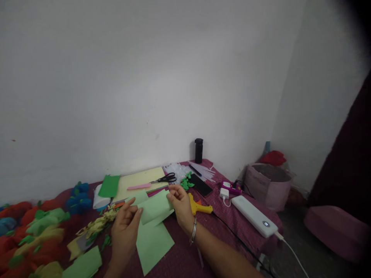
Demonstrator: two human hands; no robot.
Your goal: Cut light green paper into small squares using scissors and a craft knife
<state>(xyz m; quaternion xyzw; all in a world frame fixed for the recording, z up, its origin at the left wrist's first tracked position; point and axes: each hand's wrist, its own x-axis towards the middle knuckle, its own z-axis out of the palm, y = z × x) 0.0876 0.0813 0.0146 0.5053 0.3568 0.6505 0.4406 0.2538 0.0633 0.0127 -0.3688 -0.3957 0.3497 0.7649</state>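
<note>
A light green paper sheet (156,207), bent over on itself, is raised above the table. My right hand (182,204) pinches its right end between thumb and fingers; a silver bangle circles that wrist. At the sheet's left edge is my left hand (125,224), fingers loosely curled and thumb apart from them, the thumb tip close to or touching the paper. Below lies another light green sheet (153,247). A yellow glue gun (203,208) rests just beyond my right hand, partly hidden by it. Black-handled scissors (166,178) and a pink-handled tool (139,186) lie behind.
Colourful fabric flowers (37,227) crowd the left side. A phone (200,184), green leaf pieces (187,181), glue sticks (206,173) and a black bottle (198,150) sit farther back. A power strip (231,187) and white power bank (254,216) with cables occupy the right.
</note>
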